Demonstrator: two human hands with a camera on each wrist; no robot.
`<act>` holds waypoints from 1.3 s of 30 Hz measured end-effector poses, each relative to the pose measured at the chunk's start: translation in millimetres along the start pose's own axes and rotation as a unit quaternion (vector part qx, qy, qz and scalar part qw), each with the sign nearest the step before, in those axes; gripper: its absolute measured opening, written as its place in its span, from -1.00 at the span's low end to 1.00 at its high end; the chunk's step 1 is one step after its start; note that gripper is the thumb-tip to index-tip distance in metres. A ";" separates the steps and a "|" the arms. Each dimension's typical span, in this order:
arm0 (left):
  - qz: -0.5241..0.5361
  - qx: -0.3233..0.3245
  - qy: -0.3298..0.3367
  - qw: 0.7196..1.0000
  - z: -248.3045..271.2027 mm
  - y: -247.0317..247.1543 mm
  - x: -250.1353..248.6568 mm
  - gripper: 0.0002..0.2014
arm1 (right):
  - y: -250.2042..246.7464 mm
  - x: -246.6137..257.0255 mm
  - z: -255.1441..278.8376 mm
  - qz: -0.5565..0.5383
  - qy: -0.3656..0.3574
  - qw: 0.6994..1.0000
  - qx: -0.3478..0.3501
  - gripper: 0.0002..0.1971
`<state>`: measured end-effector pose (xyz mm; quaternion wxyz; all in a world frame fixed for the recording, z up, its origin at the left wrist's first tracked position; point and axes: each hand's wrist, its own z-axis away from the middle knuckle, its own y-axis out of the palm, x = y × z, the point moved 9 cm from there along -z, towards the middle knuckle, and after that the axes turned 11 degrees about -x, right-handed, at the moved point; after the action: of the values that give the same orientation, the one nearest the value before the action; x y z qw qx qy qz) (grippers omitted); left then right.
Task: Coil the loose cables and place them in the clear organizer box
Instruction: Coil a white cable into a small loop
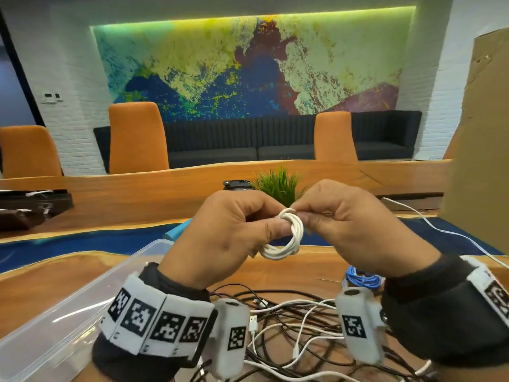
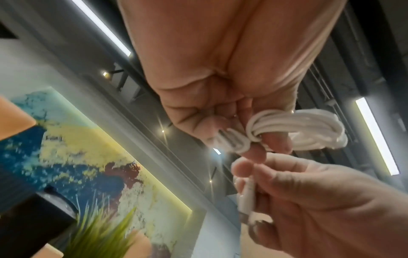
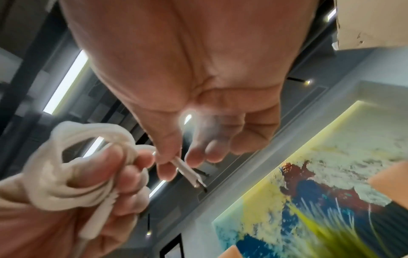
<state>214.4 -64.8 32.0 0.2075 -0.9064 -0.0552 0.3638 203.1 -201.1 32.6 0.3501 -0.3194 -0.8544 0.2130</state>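
A white cable wound into a small coil hangs in the air between both hands, above the table. My left hand grips the coil with thumb and fingers through its loops. My right hand pinches the cable's plug end beside the coil's top; the same plug shows in the left wrist view. The clear organizer box stands on the table at lower left, partly behind my left wrist. A tangle of loose black and white cables lies under my wrists.
A coiled blue cable lies under my right wrist. One white cable trails off to the right. A green plant stands behind the hands, and a tall cardboard box at the right. Orange chairs line the table's far side.
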 end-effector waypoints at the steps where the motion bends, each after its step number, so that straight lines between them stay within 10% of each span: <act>1: 0.021 -0.002 0.002 1.000 -0.4 1.3 -1.3 -0.78 | 2.3 -0.8 0.0 -0.012 0.005 1.000 -0.005 -0.85; 5: 0.074 -0.027 0.010 0.997 -2.7 -0.7 1.4 -0.60 | 7.5 -12.4 0.4 -0.199 0.129 0.971 -0.035 -0.89; 12: 0.014 -0.082 0.140 0.987 1.0 -2.3 -11.2 -0.82 | 36.2 -34.9 14.4 -0.459 0.361 0.812 -0.015 -0.89; 22: -0.040 -0.146 0.197 0.969 3.9 -8.5 -17.6 -0.77 | 49.3 -19.2 21.1 -0.559 0.395 0.726 0.073 -0.93; 26: -0.086 -0.196 0.226 0.950 7.4 -12.3 -26.7 -0.78 | 55.7 -6.2 20.0 -0.604 0.364 0.698 0.124 -0.62; 39: -0.159 -0.058 0.036 0.985 -1.7 1.2 3.8 -0.84 | 6.3 1.8 3.4 -0.119 0.112 0.986 -0.019 -0.89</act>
<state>218.2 -65.5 30.2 0.2120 -0.9090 -0.2120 0.2894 202.1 -195.9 27.4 0.4603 -0.2436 -0.8457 0.1168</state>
